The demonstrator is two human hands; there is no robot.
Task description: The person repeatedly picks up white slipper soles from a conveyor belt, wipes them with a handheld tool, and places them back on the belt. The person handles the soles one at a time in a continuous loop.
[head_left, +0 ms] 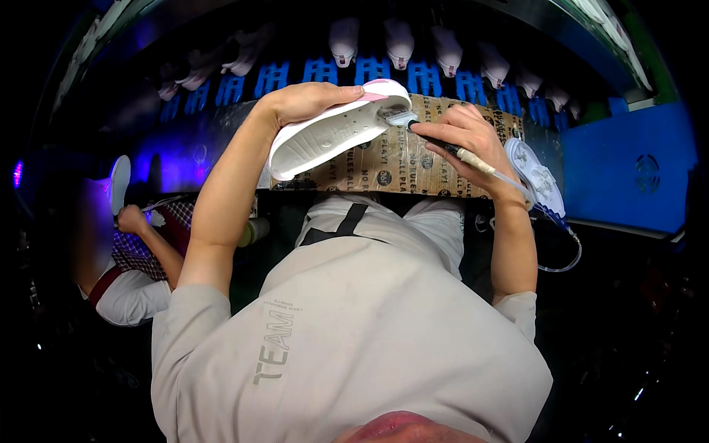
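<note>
1. Left hand (314, 102) is gripping a white-and-pink shoe sole (325, 144) by its far edge, thumb lying along the pink part
2. The sole is hanging tilted above the near left part of the worktop (458, 177), its hollow side facing the wearer and its right end sitting higher
3. Right hand (467, 140) is grasping a black-handled brush (442, 144), fingers closing round the handle; the brush head is reaching into the hollow at the sole's right end, though bristle contact is hard to judge
4. A clear tube (509, 181) is running from the handle's rear end past the right wrist
5. Printed brown cardboard is covering the middle of the worktop; a second white sole (543, 181) is lying right of the right forearm
6. Beyond, pale shoes (399, 43) are standing in a row over blue racks (321, 71)
7. At far right, a blue panel (613, 155) is showing a round vent
8. At left, a co-worker's hand (133, 219) is holding another sole (120, 181)
</note>
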